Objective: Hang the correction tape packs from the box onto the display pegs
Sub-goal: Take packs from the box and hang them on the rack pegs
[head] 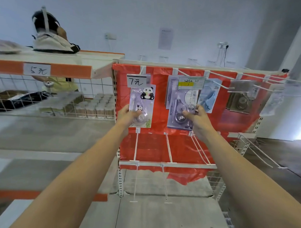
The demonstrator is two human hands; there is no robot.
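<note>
Pale blue-white walls (150,14) close off the room, with a paper notice (165,38) pinned at about 12 o'clock and a plug with a dark cord (224,53) toward 1 o'clock. Grey floor (42,135) runs under everything. At the centre stands a red display panel (162,145) on white slotted uprights, with white wire pegs (217,77) reaching out from its top rail and more bare ones lower down. At 9 o'clock is a white shelf with an orange edge strip (70,70) carrying a handwritten price tag (37,69), a wire basket (88,109) of small jars below it, and another person (51,40) behind it.

A panda pack (143,103) hangs from the peg under a "7" price card (136,81); the left hand (127,115) pinches its lower left edge between thumb and fingers. Just to the right, a purple pack (179,108) of correction tape hangs beneath a yellow-striped label (190,83) (the writing is too blurred to read), and the right hand (196,117) grips its lower right corner, thumb across the front, fingers curled behind. Blue packs (210,97) hang just beside it at 2 o'clock, grey ones (238,100) farther right.
</note>
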